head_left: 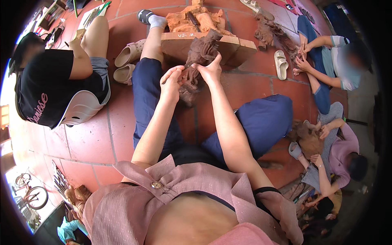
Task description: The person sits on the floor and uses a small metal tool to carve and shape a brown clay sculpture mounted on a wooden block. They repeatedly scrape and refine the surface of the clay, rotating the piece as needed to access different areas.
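A dark brown wood carving (204, 47) with a rough, knobbly surface leans at a slant against the edge of a pale wooden block (239, 45). My left hand (173, 81) is closed around a slim dark tool (188, 65), whose tip meets the carving's left side. Most of that tool is hidden by my fingers, so its exact kind is unclear. From the right, my right hand (210, 72) grips the carving, its thumb pressed close to the tool's tip. The carving's lower end hangs between my knees.
An orange wood carving (208, 20) stands on the block, with a dark-handled tool (192, 19) against it. Pink clogs (130, 54) lie left of the block, a cream sandal (281, 64) to its right. Seated people work at both sides, one on a white chair (83, 107).
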Action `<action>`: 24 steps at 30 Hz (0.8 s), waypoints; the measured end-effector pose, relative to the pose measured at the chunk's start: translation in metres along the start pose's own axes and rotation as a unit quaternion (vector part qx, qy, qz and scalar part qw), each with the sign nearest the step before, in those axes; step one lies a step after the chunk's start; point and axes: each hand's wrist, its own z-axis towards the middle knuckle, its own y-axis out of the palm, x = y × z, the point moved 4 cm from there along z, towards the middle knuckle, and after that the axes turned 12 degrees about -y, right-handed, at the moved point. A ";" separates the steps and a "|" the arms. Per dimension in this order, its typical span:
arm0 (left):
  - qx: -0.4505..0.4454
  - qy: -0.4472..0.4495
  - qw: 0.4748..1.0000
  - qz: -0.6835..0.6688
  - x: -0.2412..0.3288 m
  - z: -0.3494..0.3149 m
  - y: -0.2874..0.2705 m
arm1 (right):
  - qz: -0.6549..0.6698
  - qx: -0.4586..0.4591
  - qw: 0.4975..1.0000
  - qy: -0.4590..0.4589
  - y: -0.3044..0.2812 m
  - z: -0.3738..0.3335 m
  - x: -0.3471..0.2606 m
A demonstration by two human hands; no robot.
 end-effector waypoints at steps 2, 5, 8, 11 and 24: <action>-0.030 0.044 0.998 -0.040 0.010 0.003 0.012 | -0.002 0.009 1.000 0.009 0.004 0.000 0.002; -0.029 0.032 0.999 -0.010 0.010 0.012 0.011 | 0.009 0.029 0.999 -0.017 0.003 0.003 -0.002; -0.014 0.018 1.000 0.009 0.003 0.001 0.000 | 0.001 0.019 1.000 -0.018 0.003 0.002 0.004; -0.036 0.059 0.997 -0.019 0.009 0.004 0.008 | -0.004 0.025 1.000 0.001 0.003 0.002 0.002; -0.017 0.065 0.997 0.041 0.008 0.010 0.014 | -0.009 0.012 0.999 0.030 0.002 0.000 -0.002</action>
